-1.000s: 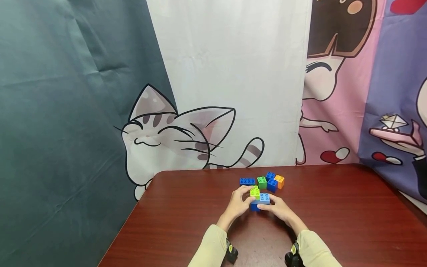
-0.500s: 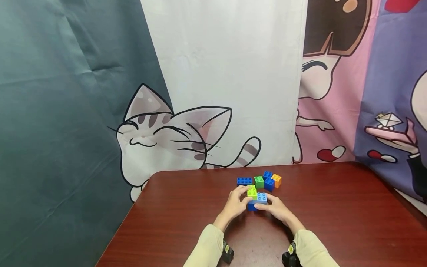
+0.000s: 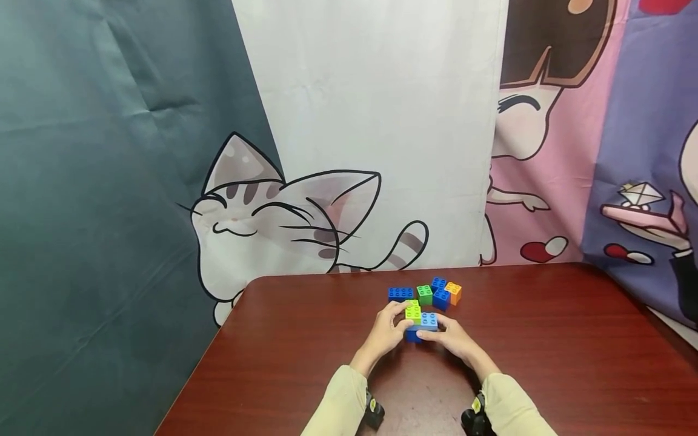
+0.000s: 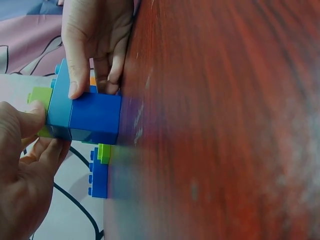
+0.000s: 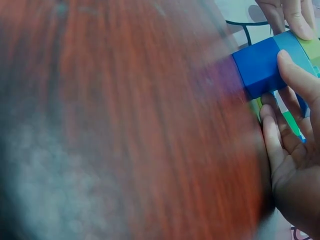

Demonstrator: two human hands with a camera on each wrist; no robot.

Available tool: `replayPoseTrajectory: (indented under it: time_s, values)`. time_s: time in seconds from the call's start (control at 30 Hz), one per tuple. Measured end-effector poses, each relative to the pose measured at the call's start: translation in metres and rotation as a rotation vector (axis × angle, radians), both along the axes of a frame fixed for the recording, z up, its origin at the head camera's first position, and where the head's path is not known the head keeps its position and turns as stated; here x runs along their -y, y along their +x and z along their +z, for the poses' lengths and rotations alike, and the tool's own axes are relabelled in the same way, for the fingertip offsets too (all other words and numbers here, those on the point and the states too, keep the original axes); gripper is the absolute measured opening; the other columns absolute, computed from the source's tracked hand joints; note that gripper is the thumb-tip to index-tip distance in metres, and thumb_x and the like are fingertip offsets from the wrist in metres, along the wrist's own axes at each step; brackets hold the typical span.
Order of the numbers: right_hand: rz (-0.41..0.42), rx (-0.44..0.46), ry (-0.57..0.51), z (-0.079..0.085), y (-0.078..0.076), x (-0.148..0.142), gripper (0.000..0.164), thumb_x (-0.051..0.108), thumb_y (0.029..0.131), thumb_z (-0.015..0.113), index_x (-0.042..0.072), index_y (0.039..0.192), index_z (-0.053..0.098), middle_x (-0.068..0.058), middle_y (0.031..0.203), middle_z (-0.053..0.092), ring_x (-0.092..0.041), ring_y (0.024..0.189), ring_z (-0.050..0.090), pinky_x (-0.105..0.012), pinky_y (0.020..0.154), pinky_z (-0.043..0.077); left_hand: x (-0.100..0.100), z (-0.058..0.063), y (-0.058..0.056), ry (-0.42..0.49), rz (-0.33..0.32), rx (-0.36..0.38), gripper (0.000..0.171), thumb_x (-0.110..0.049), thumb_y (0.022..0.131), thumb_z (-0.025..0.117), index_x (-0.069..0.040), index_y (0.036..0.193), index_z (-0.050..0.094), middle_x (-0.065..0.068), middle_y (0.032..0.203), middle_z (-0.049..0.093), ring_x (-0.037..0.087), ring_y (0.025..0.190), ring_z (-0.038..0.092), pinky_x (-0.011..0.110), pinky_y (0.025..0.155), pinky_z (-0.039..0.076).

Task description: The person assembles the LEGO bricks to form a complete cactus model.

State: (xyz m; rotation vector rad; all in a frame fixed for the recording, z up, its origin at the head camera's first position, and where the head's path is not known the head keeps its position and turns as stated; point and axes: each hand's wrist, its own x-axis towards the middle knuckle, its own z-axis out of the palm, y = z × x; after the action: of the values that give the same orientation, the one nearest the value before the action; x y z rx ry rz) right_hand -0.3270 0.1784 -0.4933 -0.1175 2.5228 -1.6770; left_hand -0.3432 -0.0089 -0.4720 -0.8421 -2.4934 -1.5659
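Note:
A small stack of toy building bricks stands on the table between both hands: a dark blue brick [image 4: 95, 116] at the bottom, a light blue brick [image 3: 429, 321] across it, and a lime green brick [image 3: 412, 315] on the left of the top. With thumb and fingers, my left hand [image 3: 384, 333] pinches the lime green brick. My right hand [image 3: 455, 340] grips the light blue brick from the right, its thumb [image 4: 78, 82] along the near face where light and dark blue meet. The right fingers behind the stack are partly hidden.
Just behind the stack lie loose bricks: a long blue one [image 3: 400, 294], a green one [image 3: 424, 295], two smaller blue ones [image 3: 441, 298] and an orange one [image 3: 453, 292]. The brown table [image 3: 305, 339] ends at a printed cloth backdrop [image 3: 382, 121].
Both hands keep their hold on the stack and the loose bricks stay put. Only the head view shifts slightly.

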Motion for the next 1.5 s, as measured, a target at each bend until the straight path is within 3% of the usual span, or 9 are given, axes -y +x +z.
replayPoseTrajectory:
  time_s: [0.33,0.73,1.23,1.5]
  values:
    - [0.020,-0.014,-0.040,0.0004,-0.0011,-0.0026,0.058,0.032,0.088,0.072,0.000,0.133,0.054,-0.015,0.123,0.067,-0.014,0.104,0.061,-0.036,0.094,0.050,-0.0036,-0.0002,-0.0020,0.051,-0.030,0.032,0.041,0.004,0.093,0.058,0.013,0.133,0.051,0.020,0.114,0.059,0.029,0.115,0.063,0.031,0.097,0.051]
    - [0.011,-0.011,-0.030,-0.0013,0.0018,-0.0017,0.061,0.033,0.087,0.072,-0.001,0.134,0.053,-0.015,0.122,0.067,-0.018,0.106,0.061,-0.044,0.099,0.048,-0.0033,0.0035,0.0018,0.057,-0.037,0.039,0.039,0.006,0.092,0.058,0.011,0.131,0.053,0.021,0.114,0.058,0.031,0.113,0.063,0.040,0.098,0.049]
    - [0.019,-0.016,-0.064,-0.0060,0.0027,0.0013,0.057,0.031,0.088,0.072,-0.001,0.132,0.055,-0.014,0.121,0.067,-0.017,0.105,0.061,-0.042,0.098,0.049,0.0025,-0.0039,-0.0009,0.010,-0.032,0.035,0.037,-0.001,0.095,0.058,0.004,0.131,0.054,0.016,0.118,0.058,0.027,0.115,0.062,0.035,0.100,0.049]
    - [-0.007,-0.020,-0.069,-0.0041,0.0032,0.0001,0.056,0.031,0.088,0.072,-0.001,0.130,0.055,-0.014,0.120,0.067,-0.017,0.104,0.061,-0.043,0.099,0.049,-0.0008,-0.0062,-0.0035,0.038,-0.047,0.051,0.034,-0.001,0.095,0.057,0.003,0.129,0.054,0.017,0.125,0.056,0.027,0.117,0.060,0.035,0.102,0.048]
